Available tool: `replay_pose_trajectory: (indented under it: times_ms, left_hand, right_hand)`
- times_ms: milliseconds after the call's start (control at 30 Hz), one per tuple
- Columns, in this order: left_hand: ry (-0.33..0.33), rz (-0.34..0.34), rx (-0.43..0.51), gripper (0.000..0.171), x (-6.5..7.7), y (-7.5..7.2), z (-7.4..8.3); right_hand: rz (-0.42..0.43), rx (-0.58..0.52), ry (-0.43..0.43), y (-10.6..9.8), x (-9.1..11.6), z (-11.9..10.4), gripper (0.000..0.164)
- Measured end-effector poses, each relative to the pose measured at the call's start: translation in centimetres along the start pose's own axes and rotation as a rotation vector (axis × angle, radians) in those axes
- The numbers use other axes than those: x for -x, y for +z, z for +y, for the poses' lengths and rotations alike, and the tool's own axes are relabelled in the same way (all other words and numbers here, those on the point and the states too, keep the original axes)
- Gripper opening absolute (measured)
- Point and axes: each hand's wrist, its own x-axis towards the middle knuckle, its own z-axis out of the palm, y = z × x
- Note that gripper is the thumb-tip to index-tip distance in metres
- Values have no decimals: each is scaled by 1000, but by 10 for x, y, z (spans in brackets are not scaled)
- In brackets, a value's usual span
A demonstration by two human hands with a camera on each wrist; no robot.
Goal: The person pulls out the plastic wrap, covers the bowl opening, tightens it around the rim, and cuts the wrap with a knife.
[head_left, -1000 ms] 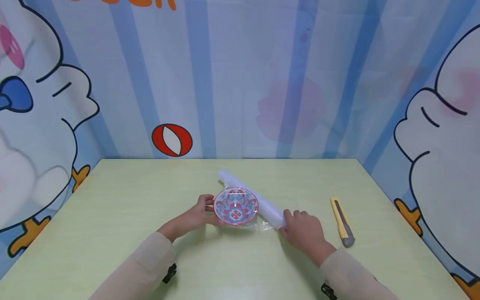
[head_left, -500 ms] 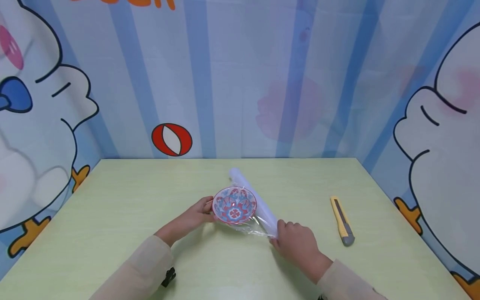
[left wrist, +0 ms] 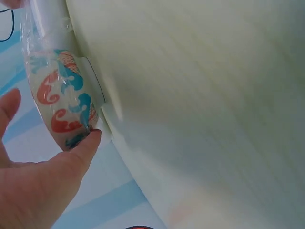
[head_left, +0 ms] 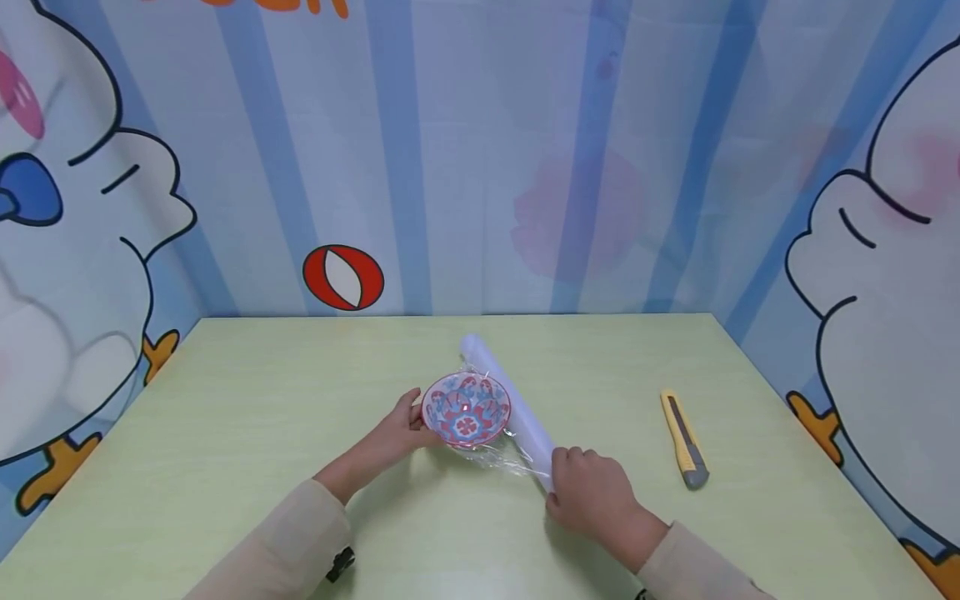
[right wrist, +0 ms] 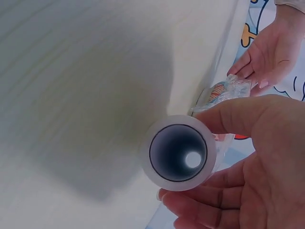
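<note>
The left hand pinches the round, red-and-blue patterned bowl between thumb and fingers; right of the bowl, the right hand curls its fingers round the near end of a translucent plastic-film roll. The pale green table spreads either side of the bowl, its far edge beyond. Only the right wrist view looks into the roll's hollow core; the left wrist view shows the bowl's scrolled outer wall.

Your right hand curls thumb and fingers round the pale roll, hollow end facing the camera | beyond, crumpled clear film covers a partly hidden patterned bowl | your left hand holds their far side | shadowed table alongside
</note>
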Motion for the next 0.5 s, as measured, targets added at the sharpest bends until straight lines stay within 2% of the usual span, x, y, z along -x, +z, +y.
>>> replay_pose_trajectory:
  times_ms: [67, 200, 367, 500]
  left_hand:
    - [-19, 10, -48, 101, -1, 4, 1]
    - [14, 27, -164, 122, -5, 13, -1]
    - [35, 55, -247, 127, -9, 20, -4]
    - [26, 77, -304, 129, -11, 20, -4]
  right_hand:
    - [10, 10, -4, 0, 0, 0, 31]
    - [13, 20, -2, 0, 1, -2, 32]
    - [10, 18, 5, 1, 0, -3, 34]
    - [-30, -7, 28, 0, -1, -5, 37]
